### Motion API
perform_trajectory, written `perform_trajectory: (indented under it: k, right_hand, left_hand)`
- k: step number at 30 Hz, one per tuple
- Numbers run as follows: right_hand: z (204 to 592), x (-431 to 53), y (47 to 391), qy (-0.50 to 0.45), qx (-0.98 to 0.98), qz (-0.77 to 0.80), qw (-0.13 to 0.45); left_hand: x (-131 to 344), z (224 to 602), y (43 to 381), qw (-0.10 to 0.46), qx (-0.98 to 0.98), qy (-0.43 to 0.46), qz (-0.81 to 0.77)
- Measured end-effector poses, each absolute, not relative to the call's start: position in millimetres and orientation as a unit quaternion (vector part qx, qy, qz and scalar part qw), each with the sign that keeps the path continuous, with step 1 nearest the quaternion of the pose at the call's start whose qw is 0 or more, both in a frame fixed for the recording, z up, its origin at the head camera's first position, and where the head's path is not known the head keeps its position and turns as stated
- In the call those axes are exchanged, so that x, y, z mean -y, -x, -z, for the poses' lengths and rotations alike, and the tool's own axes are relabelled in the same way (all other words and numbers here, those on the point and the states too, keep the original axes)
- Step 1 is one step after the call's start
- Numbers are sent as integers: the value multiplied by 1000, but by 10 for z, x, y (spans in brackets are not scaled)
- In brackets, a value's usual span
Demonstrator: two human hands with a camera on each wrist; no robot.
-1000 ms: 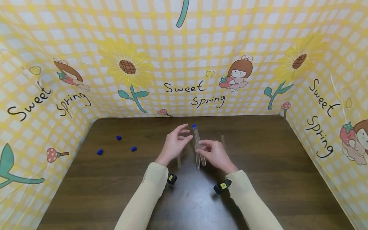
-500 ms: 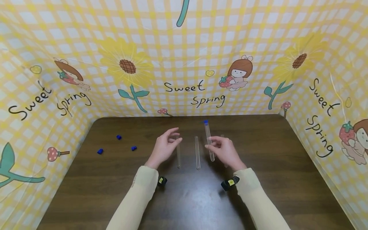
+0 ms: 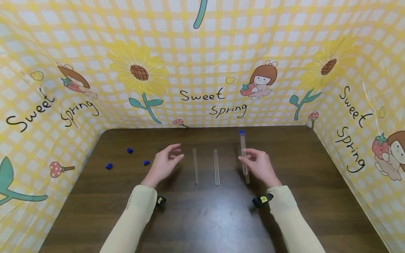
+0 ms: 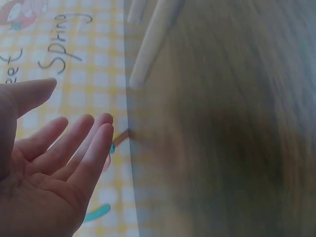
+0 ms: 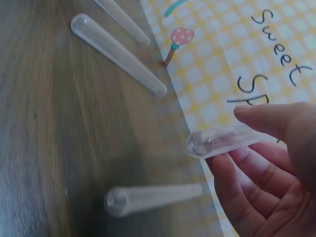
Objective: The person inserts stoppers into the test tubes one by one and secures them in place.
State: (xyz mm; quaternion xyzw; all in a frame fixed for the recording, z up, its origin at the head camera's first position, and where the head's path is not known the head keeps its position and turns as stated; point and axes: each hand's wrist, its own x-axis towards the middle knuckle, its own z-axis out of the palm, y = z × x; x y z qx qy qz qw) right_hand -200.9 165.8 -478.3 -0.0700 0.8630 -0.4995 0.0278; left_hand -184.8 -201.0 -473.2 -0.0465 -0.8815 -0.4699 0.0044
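My right hand (image 3: 260, 164) pinches a clear test tube (image 5: 222, 140) between thumb and fingers. A blue cap (image 3: 242, 132) sits on that tube's far end. Just beneath it on the table lies another test tube (image 5: 153, 197), partly covered by the held one in the head view. Two more uncapped tubes lie side by side between the hands, a left one (image 3: 195, 167) and a middle one (image 3: 216, 168). My left hand (image 3: 164, 163) hovers left of these, holding nothing, its fingers relaxed and spread from the thumb (image 4: 34, 94).
Three loose blue caps lie on the left of the dark wooden table (image 3: 202, 218): a far one (image 3: 129, 150), a near one (image 3: 109, 166) and one beside the left hand (image 3: 146, 163). A yellow checked cloth (image 3: 202, 63) walls the back and sides.
My right hand has carried the capped tube rightward, from over the middle tube to over the rightmost one. My left hand has drawn away to the left, uncovering the left tube.
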Motion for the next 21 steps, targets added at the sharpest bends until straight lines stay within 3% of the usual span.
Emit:
perform_trajectory:
  k: [21]
  right_hand:
    - [4904,-2178,2046,-6,-876,481,33]
  left_hand:
    - [2797,4799,1668,62,901,-4,430]
